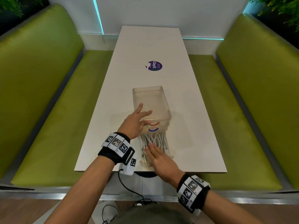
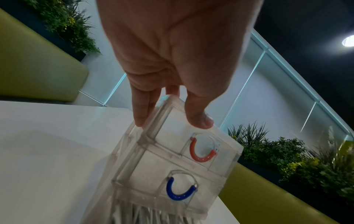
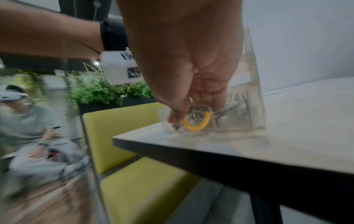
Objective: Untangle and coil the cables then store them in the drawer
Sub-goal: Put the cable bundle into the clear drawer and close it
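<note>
Clear plastic makes up the small drawer cabinet (image 1: 152, 102) standing on the white bench (image 1: 186, 88), and its lowest drawer (image 1: 168, 152), with a yellow arched handle (image 3: 195, 127), is pulled out toward the bench's near edge. White cables (image 1: 153, 139) lie in that drawer in a loose bundle, ends running lengthwise. Above it the two shut drawers show a red arched handle (image 2: 201, 153) and a blue arched handle (image 2: 180, 192); what they hold cannot be told. The left hand (image 1: 134, 123) rests on top of the cabinet at its near left corner, fingers spread and fairly straight, thumb down on the front face near the red handle. The right hand (image 1: 160, 160) lies flat over the open drawer, fingers straight and together on the cables, thumb at the drawer's front beside the yellow handle. Both wrists wear black bands with black-and-white square markers. A round purple sticker (image 1: 155, 65) sits on the bench well beyond the cabinet. Green upholstered booth seats (image 1: 45, 97) flank the bench, a white wall with a pale blue light strip stands behind, and leafy plants top the seat backs.
</note>
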A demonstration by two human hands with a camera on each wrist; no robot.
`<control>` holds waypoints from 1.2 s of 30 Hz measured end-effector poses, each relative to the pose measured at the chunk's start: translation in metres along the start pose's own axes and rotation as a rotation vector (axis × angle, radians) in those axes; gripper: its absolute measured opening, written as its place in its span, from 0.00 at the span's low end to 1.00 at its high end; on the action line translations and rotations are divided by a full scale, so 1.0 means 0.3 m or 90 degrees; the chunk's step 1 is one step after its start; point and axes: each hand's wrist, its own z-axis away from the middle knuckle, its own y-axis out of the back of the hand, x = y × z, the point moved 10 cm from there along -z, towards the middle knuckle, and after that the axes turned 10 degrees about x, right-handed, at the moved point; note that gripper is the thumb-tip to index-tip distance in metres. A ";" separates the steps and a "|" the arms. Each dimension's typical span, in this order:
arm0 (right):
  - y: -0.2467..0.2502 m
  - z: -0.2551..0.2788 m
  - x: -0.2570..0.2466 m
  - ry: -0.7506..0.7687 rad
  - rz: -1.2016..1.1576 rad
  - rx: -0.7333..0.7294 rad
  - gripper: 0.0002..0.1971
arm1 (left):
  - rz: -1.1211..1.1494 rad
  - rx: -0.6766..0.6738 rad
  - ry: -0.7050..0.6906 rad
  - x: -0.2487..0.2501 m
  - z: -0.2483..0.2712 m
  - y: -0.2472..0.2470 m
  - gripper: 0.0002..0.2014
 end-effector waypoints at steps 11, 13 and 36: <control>0.099 -0.075 0.012 -0.052 -0.011 0.079 0.31 | -0.001 -0.004 -0.001 0.001 -0.001 -0.004 0.23; 0.071 -0.105 0.021 -0.048 -0.027 0.056 0.26 | 0.002 -0.007 -0.006 0.000 -0.003 -0.003 0.24; 0.105 0.032 0.350 -0.524 -0.269 0.161 0.34 | 0.031 -0.018 -0.045 -0.001 -0.011 0.001 0.24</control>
